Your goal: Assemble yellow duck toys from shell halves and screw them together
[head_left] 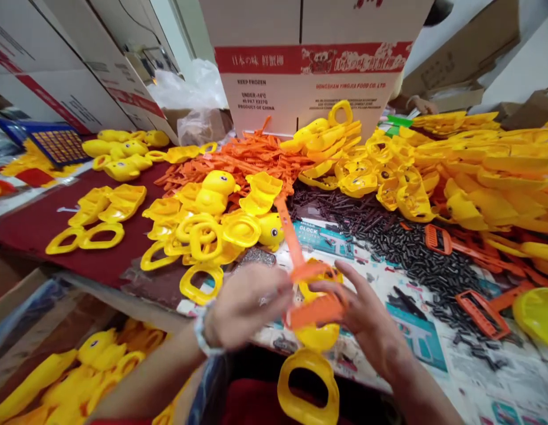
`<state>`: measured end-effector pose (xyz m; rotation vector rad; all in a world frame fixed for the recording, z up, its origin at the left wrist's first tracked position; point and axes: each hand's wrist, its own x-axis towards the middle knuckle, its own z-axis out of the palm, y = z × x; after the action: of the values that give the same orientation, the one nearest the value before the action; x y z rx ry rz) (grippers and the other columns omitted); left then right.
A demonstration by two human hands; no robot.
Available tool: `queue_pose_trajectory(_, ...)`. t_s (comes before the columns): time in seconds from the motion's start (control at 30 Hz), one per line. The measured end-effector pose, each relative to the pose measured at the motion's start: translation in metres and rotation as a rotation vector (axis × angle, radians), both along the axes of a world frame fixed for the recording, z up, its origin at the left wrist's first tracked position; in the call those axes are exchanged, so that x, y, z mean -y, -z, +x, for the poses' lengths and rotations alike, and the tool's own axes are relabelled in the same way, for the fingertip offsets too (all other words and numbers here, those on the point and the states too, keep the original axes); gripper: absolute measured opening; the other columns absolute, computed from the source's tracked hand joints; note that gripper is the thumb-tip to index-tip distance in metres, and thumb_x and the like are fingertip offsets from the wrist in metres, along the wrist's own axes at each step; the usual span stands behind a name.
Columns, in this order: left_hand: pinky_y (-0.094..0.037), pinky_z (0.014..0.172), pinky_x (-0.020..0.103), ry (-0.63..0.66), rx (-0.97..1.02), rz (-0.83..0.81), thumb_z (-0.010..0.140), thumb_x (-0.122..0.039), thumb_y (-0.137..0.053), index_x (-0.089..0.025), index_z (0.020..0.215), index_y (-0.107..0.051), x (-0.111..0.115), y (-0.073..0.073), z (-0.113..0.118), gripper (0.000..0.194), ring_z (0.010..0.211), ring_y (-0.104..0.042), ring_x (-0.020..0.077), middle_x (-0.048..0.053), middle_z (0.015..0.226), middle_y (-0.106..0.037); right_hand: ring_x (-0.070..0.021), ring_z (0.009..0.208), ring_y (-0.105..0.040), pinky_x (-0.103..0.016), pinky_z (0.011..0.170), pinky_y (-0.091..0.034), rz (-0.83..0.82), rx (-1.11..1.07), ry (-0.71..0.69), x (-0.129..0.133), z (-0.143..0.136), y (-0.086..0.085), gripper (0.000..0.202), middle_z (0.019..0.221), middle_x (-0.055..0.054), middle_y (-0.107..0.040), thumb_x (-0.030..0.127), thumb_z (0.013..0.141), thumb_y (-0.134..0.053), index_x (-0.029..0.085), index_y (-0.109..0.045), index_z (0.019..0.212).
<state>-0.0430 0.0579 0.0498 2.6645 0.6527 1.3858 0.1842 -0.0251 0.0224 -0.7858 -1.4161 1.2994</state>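
Note:
Near the table's front edge, my left hand point(251, 304), with a bracelet at the wrist, is beside an orange plastic part point(315, 310); motion blurs its fingers. My right hand point(366, 313) has its thumb and fingers around the right end of that orange part. The orange part has a long strip point(291, 236) reaching toward the back pile. Under it lies a yellow duck-shaped piece point(318, 336), whose ring handle point(308, 386) hangs over the table edge.
Yellow duck pieces point(212, 195) lie left of centre, orange parts point(238, 153) behind them. Small black pieces point(446, 271) spread at the right, below stacked yellow shells point(499, 177). A box point(97, 366) holds yellow pieces at lower left. Another person's hand point(422, 106) shows behind.

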Motion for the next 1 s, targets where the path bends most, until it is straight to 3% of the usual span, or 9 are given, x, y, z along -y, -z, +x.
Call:
queue_pose_trajectory(0.07, -0.055, 0.082, 0.026, 0.159, -0.06, 0.061, 0.083, -0.01, -0.061, -0.014, 0.096, -0.063, 0.041, 0.017, 0.018, 0.013, 0.089, -0.065, 0.0124, 0.002, 0.089, -0.07, -0.0233, 0.113, -0.051, -0.035, 0.095, -0.049, -0.241, -0.228, -0.053, 0.018, -0.012, 0.004, 0.081, 0.131, -0.011, -0.041, 0.06, 0.091, -0.059, 0.029, -0.011, 0.149)
queue_pose_trajectory(0.17, -0.054, 0.09, 0.034, 0.273, -0.035, -0.086, 0.084, -0.008, -0.05, -0.014, 0.103, -0.062, 0.061, 0.03, 0.024, 0.023, 0.106, -0.06, 0.0197, 0.01, 0.109, -0.065, -0.0188, 0.106, -0.055, -0.026, 0.09, -0.05, -0.452, -0.287, 0.065, 0.043, -0.013, 0.014, 0.061, 0.126, -0.009, -0.047, 0.037, 0.093, -0.063, 0.027, -0.031, 0.143)
queue_pose_trajectory(0.3, -0.048, 0.099, 0.038, 0.012, 0.243, -0.449, 0.086, -0.012, -0.049, -0.017, 0.123, -0.053, 0.04, 0.028, 0.014, 0.037, 0.114, -0.055, 0.0194, 0.011, 0.126, -0.056, -0.0179, 0.077, -0.061, -0.026, 0.073, -0.052, -0.645, -0.332, 0.135, 0.079, 0.002, 0.014, 0.054, 0.113, -0.012, -0.054, 0.04, 0.088, -0.068, 0.021, -0.045, 0.133)
queue_pose_trajectory(0.37, -0.051, 0.094, 0.034, -0.043, 0.339, -0.646, 0.089, -0.02, -0.052, -0.019, 0.13, -0.047, 0.028, 0.025, 0.015, 0.041, 0.106, -0.059, 0.0177, 0.011, 0.122, -0.059, -0.0182, 0.078, -0.06, -0.027, 0.074, -0.051, -0.729, -0.331, 0.165, 0.093, 0.004, 0.01, 0.053, 0.113, -0.011, -0.054, 0.04, 0.086, -0.069, 0.022, -0.046, 0.131)
queue_pose_trajectory(0.5, -0.056, 0.069, 0.023, 0.263, 0.473, -0.978, 0.087, -0.025, -0.061, -0.02, 0.11, -0.057, 0.022, 0.03, 0.032, 0.024, 0.077, -0.066, 0.0123, 0.004, 0.092, -0.068, -0.0228, 0.1, -0.056, -0.034, 0.092, -0.046, -0.606, -0.545, -0.058, 0.105, -0.002, 0.011, 0.059, 0.113, -0.008, -0.053, 0.058, 0.082, -0.067, 0.029, -0.046, 0.129)
queue_pose_trajectory(0.6, -0.058, 0.068, 0.023, 0.431, 0.56, -1.007, 0.086, -0.02, -0.062, -0.02, 0.097, -0.056, 0.026, 0.04, 0.044, 0.013, 0.073, -0.067, 0.012, 0.001, 0.08, -0.067, -0.0149, 0.077, -0.057, -0.025, 0.075, -0.049, -0.502, -0.649, -0.21, 0.105, -0.008, 0.016, 0.066, 0.097, -0.006, -0.056, 0.071, 0.084, -0.056, 0.032, -0.039, 0.135)
queue_pose_trajectory(0.73, -0.051, 0.098, 0.037, 0.225, 0.348, -0.759, 0.087, -0.014, -0.055, -0.02, 0.109, -0.058, 0.02, 0.049, 0.049, 0.023, 0.11, -0.06, 0.0182, 0.008, 0.113, -0.065, -0.006, 0.071, -0.053, -0.008, 0.064, -0.041, -0.375, 0.147, 0.179, 0.103, -0.011, 0.012, 0.038, 0.089, -0.001, -0.056, 0.029, 0.095, -0.056, 0.028, -0.043, 0.131)
queue_pose_trajectory(0.83, -0.042, 0.108, 0.045, 0.091, 0.114, -0.592, 0.087, -0.007, -0.044, -0.018, 0.125, -0.05, 0.006, 0.051, 0.055, 0.04, 0.125, -0.051, 0.0205, 0.011, 0.13, -0.057, -0.0043, 0.063, -0.05, -0.009, 0.06, -0.04, -0.121, 0.717, 0.362, 0.095, -0.013, 0.006, 0.036, 0.087, 0.001, -0.057, 0.021, 0.095, -0.048, 0.023, -0.045, 0.131)
queue_pose_trajectory(1.0, -0.041, 0.108, 0.05, 0.07, -0.156, -0.513, 0.08, 0.001, -0.039, -0.008, 0.128, -0.046, -0.005, 0.062, 0.069, 0.05, 0.128, -0.048, 0.0261, 0.017, 0.133, -0.054, -0.0046, 0.052, -0.045, -0.014, 0.052, -0.036, 0.198, 1.076, 0.527, 0.074, -0.016, 0.006, 0.032, 0.076, 0.0, -0.055, 0.021, 0.099, -0.039, 0.01, -0.051, 0.127)
